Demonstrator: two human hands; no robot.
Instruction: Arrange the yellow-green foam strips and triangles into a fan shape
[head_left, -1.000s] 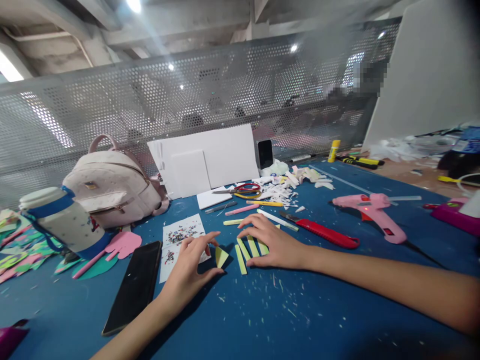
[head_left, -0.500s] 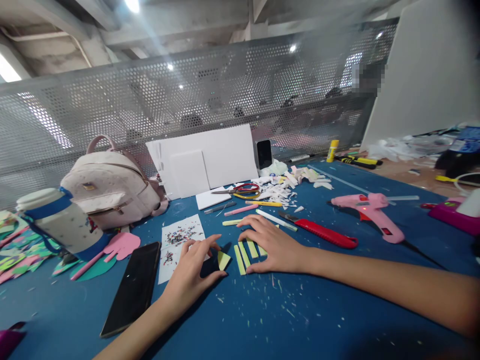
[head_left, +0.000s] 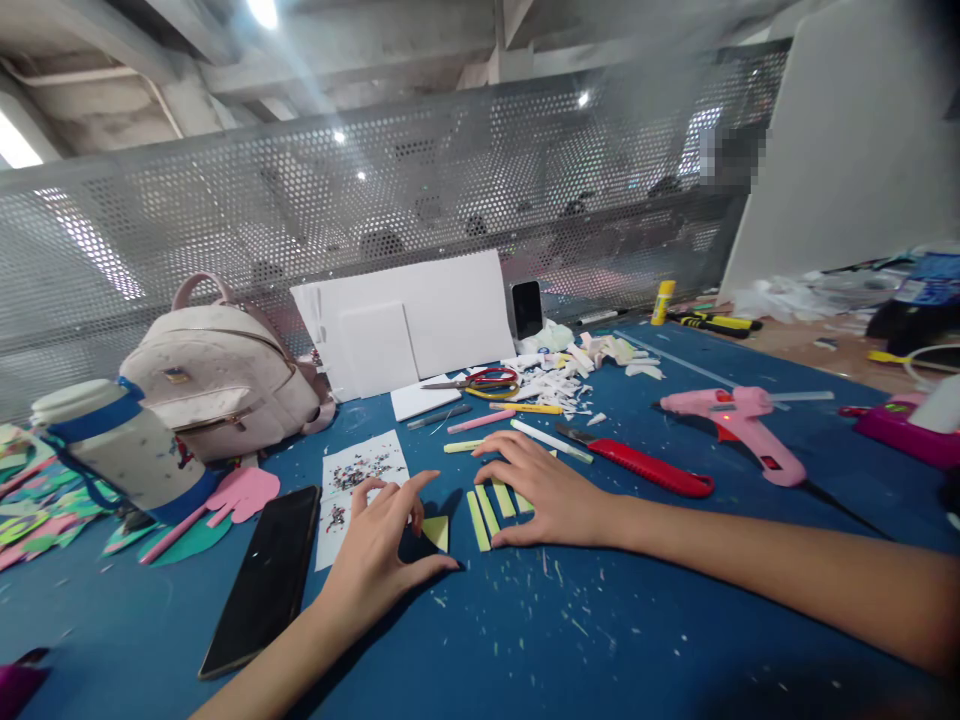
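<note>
Head view: the right hand (head_left: 551, 495) lies flat with fingers spread, hiding the far ends of the yellow strips (head_left: 482, 518). The left hand (head_left: 379, 548) is arched open, its thumb and forefinger bracketing a yellow triangle (head_left: 436, 531) at the strips' 9 o'clock; whether they touch it is unclear.

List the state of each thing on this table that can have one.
Left hand: open, fingers arched over the table.
Yellow triangle: lying flat by the left fingertips.
Right hand: open, palm down.
Yellow strips: side by side, partly under the right hand.
Phone: flat, screen dark.
Glue gun: on its side, red light lit.
Box cutter: flat, blade seemingly out.
Scissors: flat, blades shut.
Backpack: upright, closed.
Bottle: tilted, lid on.
</note>
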